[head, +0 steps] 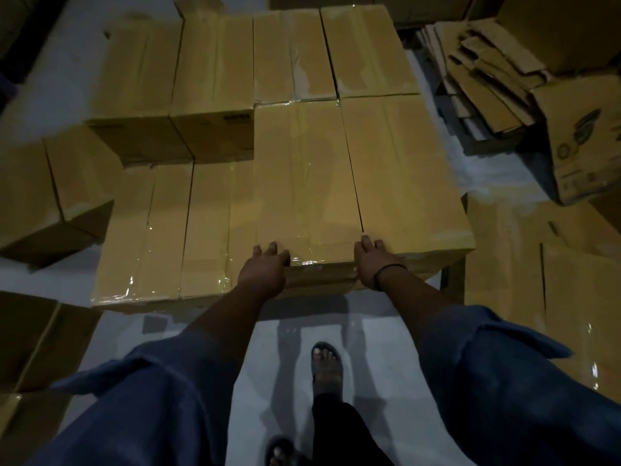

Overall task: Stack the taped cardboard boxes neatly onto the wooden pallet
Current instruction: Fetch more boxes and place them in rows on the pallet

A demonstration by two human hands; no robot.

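Pressing on taped box in stack's upper layer with left hand and right hand, fingers spread flat over its near edge, gripping nothing. May skew or overhang if shoved unevenly.

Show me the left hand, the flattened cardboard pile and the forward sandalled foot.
left hand (263,272): head view, back of the hand.
flattened cardboard pile (487,79): head view, a top sheet.
forward sandalled foot (326,361): head view, middle of the foot.
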